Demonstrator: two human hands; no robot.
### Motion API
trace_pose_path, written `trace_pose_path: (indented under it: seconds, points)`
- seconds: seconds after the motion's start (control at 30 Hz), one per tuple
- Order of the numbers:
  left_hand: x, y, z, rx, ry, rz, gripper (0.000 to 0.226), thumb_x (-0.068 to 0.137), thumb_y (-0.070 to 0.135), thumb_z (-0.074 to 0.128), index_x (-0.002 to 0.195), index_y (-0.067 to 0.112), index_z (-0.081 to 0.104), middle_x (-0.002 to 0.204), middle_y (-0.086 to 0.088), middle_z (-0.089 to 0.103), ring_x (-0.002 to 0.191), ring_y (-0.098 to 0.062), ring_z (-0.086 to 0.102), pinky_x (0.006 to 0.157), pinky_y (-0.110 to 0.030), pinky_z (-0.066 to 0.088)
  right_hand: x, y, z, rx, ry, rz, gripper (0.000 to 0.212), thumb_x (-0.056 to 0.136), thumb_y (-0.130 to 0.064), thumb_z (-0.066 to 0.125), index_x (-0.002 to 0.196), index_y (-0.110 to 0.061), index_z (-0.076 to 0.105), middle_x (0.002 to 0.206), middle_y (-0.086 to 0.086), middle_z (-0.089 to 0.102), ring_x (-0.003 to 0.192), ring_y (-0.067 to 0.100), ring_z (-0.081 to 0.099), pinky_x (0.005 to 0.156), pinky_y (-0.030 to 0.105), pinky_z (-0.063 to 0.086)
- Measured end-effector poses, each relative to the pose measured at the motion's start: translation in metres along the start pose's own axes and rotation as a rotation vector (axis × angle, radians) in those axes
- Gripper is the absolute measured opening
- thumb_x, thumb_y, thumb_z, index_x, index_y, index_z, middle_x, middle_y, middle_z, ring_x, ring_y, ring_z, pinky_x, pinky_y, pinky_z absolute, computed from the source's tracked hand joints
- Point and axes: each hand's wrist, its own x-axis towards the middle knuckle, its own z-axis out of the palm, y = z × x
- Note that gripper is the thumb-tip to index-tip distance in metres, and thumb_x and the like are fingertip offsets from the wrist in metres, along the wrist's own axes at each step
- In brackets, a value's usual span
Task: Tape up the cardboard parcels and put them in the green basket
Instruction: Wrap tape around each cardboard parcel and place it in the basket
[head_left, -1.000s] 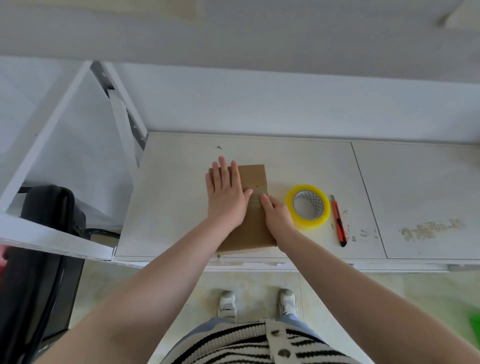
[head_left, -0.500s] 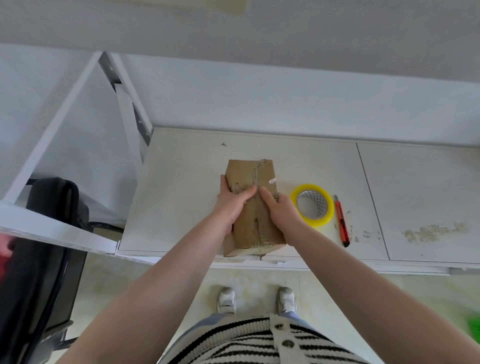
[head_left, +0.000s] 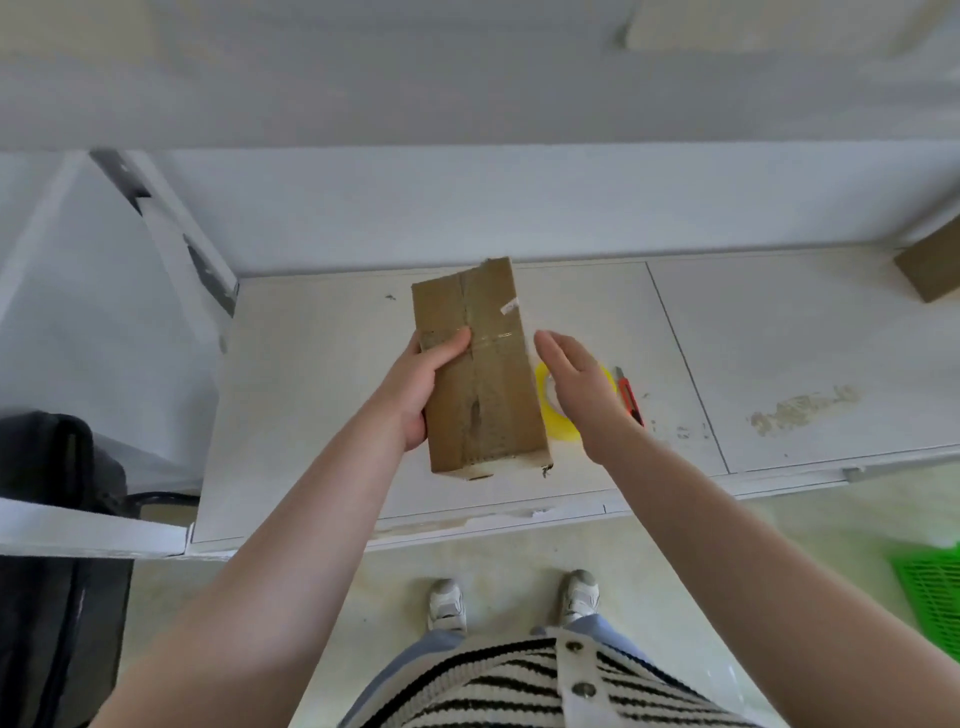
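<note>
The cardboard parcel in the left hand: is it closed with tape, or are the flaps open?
Closed. On the cardboard parcel, tape runs along the top seam and across it, and the flaps lie flat. The left hand grips it.

- Matt brown cardboard parcel (head_left: 480, 374), corners a little frayed, strips of glossy clear tape catching light across and along the top face.
- Glossy translucent yellow plastic on the tape roll (head_left: 561, 428).
- Smooth red plastic casing on the utility knife (head_left: 630, 397).
- White painted table (head_left: 779, 332), matt, scuffed, one rough brownish patch, front edge chipped.
- Green plastic basket (head_left: 935, 587), open lattice mesh.
- Soft striped knit cloth with shiny buttons on the top (head_left: 519, 686).
</note>
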Motion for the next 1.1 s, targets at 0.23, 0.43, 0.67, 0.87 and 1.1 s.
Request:
trace_pose_path:
  seconds: [0.23,0.43,0.67,0.87,1.1]
  points:
    - [0.014,-0.014,0.084,0.017,-0.365,-0.069,0.046,0.089,0.055,0.058,0.110,0.019,0.077,0.116,-0.009,0.072,0.103,-0.025,0.071,0.078,-0.038,0.059,-0.023,0.009,-0.112,0.306,0.018,0.278,0.060,0.081,-0.067,0.062,0.114,-0.017,0.068,0.098,0.003,0.076,0.083,0.021,0.074,0.068,0.031,0.059]
    - [0.035,-0.061,0.207,0.444,-0.155,0.159,0.047,0.097,0.044,0.056,0.139,0.022,0.054,0.131,0.008,0.063,0.114,-0.015,0.062,0.075,-0.024,0.054,-0.055,0.049,-0.220,0.436,0.314,0.237,0.061,0.084,-0.059,0.064,0.122,-0.012,0.062,0.108,0.010,0.073,0.095,0.029,0.071,0.083,0.044,0.059]
    - [0.026,-0.160,0.385,0.691,-0.524,0.095,0.064,0.087,0.055,0.061,0.139,0.020,0.047,0.128,-0.006,0.065,0.118,-0.027,0.062,0.106,-0.049,0.045,-0.100,0.114,-0.355,0.496,0.606,0.259,0.037,0.087,-0.059,0.062,0.099,-0.024,0.066,0.083,-0.007,0.076,0.073,0.014,0.073,0.055,0.025,0.056]
    - [0.022,-0.254,0.491,0.769,-0.630,-0.046,0.035,0.102,0.029,0.053,0.132,0.013,0.051,0.125,-0.014,0.065,0.115,-0.032,0.063,0.103,-0.053,0.047,-0.154,0.177,-0.453,0.567,0.801,0.326,0.031,0.089,-0.054,0.062,0.090,-0.024,0.067,0.083,-0.006,0.075,0.070,0.011,0.072,0.055,0.024,0.057]
    - [0.030,-0.324,0.593,0.871,-0.778,-0.199,0.028,0.102,0.027,0.051,0.127,0.015,0.054,0.107,-0.009,0.071,0.086,-0.020,0.072,0.070,-0.033,0.060,-0.182,0.232,-0.537,0.703,0.961,0.378,0.047,0.089,-0.056,0.061,0.115,-0.017,0.066,0.103,0.003,0.073,0.090,0.023,0.070,0.070,0.032,0.058]
